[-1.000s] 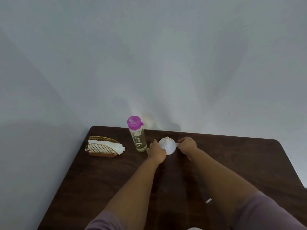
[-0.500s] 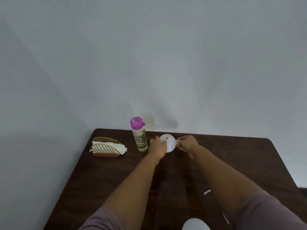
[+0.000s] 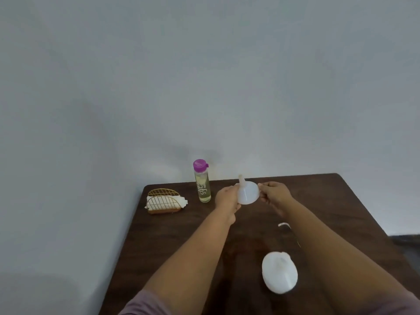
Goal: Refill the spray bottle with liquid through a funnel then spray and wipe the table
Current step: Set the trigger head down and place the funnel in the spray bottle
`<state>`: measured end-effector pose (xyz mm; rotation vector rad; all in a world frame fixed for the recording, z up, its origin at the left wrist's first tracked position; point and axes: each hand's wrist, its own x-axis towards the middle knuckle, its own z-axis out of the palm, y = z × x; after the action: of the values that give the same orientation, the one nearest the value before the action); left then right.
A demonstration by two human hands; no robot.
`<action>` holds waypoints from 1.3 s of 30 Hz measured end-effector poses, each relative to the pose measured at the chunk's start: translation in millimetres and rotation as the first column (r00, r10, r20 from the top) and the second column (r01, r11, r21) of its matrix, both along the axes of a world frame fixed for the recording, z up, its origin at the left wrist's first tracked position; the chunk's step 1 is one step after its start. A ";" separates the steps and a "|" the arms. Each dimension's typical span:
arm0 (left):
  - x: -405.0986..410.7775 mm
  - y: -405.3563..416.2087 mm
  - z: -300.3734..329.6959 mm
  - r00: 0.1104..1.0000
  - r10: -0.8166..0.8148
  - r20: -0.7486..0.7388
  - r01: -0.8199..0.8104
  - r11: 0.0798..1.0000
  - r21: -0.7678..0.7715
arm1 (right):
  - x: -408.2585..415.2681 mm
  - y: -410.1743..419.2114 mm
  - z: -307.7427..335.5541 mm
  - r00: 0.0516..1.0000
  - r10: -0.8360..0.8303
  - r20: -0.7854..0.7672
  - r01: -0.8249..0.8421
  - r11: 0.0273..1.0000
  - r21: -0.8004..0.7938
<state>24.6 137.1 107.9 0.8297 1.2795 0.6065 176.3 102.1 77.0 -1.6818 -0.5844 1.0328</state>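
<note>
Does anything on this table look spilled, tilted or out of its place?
No spill shows. Only the funnel looks odd: both hands, left and right, hold it above the table with its spout pointing up and away, not down. The bottle stands upright, capped.

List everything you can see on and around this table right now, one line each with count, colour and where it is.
funnel: 1, white, held above the far middle of the table, spout pointing up and away
bottle: 1, clear with a purple cap, upright at the far left
napkin holder: 1, gold wire with white napkins, far left corner
white round object: 1, near edge, too blurred to identify
small white piece: 1, beside the right forearm
table: 1, dark brown
left hand: holds the funnel
right hand: pinches the funnel's rim
</note>
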 end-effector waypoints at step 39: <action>-6.8 -186.2 -3.3 0.976 -0.007 0.216 -0.033 0.983 0.179 | -1.3 -182.3 29.6 0.998 -0.026 -0.059 0.032 0.994 0.104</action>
<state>17.9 -49.2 104.6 0.8792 1.0427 0.8107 175.1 -80.2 106.6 -1.5602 -0.5654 1.0089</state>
